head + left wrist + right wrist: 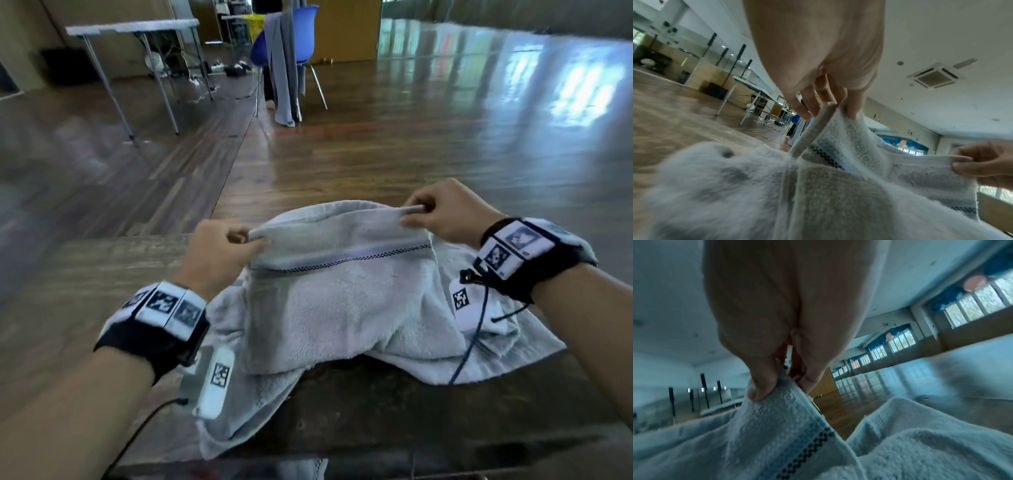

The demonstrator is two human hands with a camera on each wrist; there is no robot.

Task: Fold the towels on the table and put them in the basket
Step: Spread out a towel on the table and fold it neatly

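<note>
My left hand (219, 253) pinches the left corner of the pale towel's (342, 308) raised hem; my right hand (445, 212) pinches the right corner. The hem is held taut between them above the dark table (376, 411); the rest drapes crumpled on the tabletop, near edge hanging over.

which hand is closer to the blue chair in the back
Left. The left hand pinches the towel edge almost straight below the blue chair; the right hand pinches it farther right.

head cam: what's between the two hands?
The towel's hemmed top edge, stretched between left hand and right hand; both pinch its corners. Head view.
</note>
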